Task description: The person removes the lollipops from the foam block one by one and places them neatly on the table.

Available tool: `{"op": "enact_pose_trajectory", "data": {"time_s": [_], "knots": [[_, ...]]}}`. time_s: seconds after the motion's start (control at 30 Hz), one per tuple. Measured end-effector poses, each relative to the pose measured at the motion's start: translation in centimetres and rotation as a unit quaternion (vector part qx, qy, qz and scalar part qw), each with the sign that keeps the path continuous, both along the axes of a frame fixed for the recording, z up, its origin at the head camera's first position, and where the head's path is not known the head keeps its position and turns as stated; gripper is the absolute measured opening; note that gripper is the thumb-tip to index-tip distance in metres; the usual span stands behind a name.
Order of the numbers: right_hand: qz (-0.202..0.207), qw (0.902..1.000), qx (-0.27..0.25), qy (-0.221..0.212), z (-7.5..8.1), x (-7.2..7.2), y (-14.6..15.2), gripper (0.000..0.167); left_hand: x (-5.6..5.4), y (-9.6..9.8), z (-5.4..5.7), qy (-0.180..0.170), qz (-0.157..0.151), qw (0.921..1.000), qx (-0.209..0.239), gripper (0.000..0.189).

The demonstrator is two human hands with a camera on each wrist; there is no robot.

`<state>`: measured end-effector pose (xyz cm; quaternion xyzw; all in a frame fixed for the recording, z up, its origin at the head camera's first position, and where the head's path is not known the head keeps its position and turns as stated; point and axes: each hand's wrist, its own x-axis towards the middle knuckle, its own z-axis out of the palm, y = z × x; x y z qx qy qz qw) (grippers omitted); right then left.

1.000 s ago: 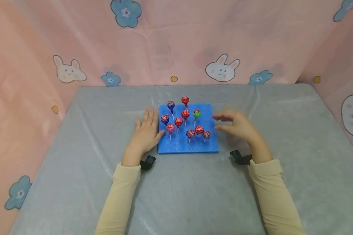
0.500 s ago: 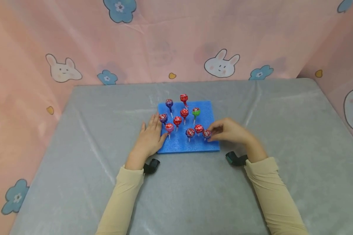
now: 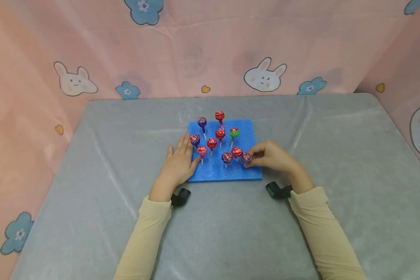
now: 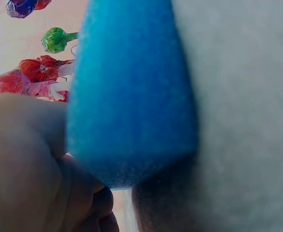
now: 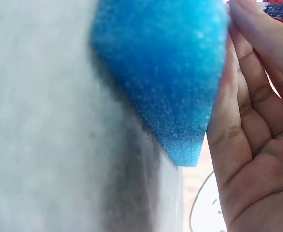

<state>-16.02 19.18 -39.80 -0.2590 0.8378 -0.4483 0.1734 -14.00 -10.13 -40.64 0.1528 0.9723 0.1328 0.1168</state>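
Observation:
A blue foam board [image 3: 210, 173] lies on the table with several wrapped lollipops standing in it by their sticks. My left hand [image 3: 175, 167] lies along the board's left edge, fingers straight, thumb over its top near a pink lollipop [image 3: 202, 151]. With thumb and fingertips, my right hand [image 3: 274, 157] pinches the purple-and-red lollipop [image 3: 246, 158] at the front right, low by its stick. Close by stand a red lollipop [image 3: 237, 152] and another purple-and-red one. In the right wrist view, the thumb [image 5: 264, 31] hides most of the grip.
Further back on the board are a green lollipop [image 3: 234, 132], a dark purple one [image 3: 202, 122] and several red ones. A grey cover spreads over the table [image 3: 224, 233]. Behind hangs a pink curtain [image 3: 196, 46] with rabbits and flowers.
My right hand has come in leftward and down from beside the board and taken the front-right lollipop between its fingers. My left hand has shifted slightly at the left edge.

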Motion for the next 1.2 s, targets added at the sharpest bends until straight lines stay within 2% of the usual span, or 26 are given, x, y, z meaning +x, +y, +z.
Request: {"op": "enact_pose_trajectory", "data": {"time_s": [0.1,0.23,0.47,0.77,0.93,1.03,1.1,1.2], "knots": [[-0.005,0.9996,-0.027,-0.007,-0.5,-0.1,0.2,0.002,0.0,0.0,-0.1,0.003,0.0,1.0,-0.001,0.065],[-0.014,0.9975,-0.063,-0.03,-1.0,-0.3,0.5,0.012,0.0,-0.1,-0.2,0.006,0.001,1.0,0.0,0.066],[-0.029,0.9958,-0.081,-0.032,-1.3,-0.4,0.5,0.014,0.1,-0.2,-0.2,0.003,0.005,1.0,-0.001,0.067],[-0.096,0.9867,-0.129,-0.02,-1.6,-0.7,1.1,0.008,0.0,-0.2,-0.2,0.004,0.001,1.0,-0.001,0.066],[-0.145,0.9766,-0.156,-0.032,-1.7,-0.9,1.3,0.01,0.1,-0.2,-0.2,0.002,0.002,1.0,0.005,0.066],[-0.166,0.9676,-0.182,-0.054,-1.7,-1.0,1.5,0.014,0.1,-0.2,-0.2,-0.001,0.004,1.0,0.003,0.067],[-0.186,0.959,-0.202,-0.07,-1.7,-1.1,1.8,0.01,0.0,-0.1,-0.3,-0.001,0.003,1.0,0.0,0.067],[-0.222,0.9409,-0.237,-0.098,-1.7,-1.1,2.3,0.003,-0.1,-0.1,-0.3,0.0,0.0,1.0,-0.002,0.066]]}}
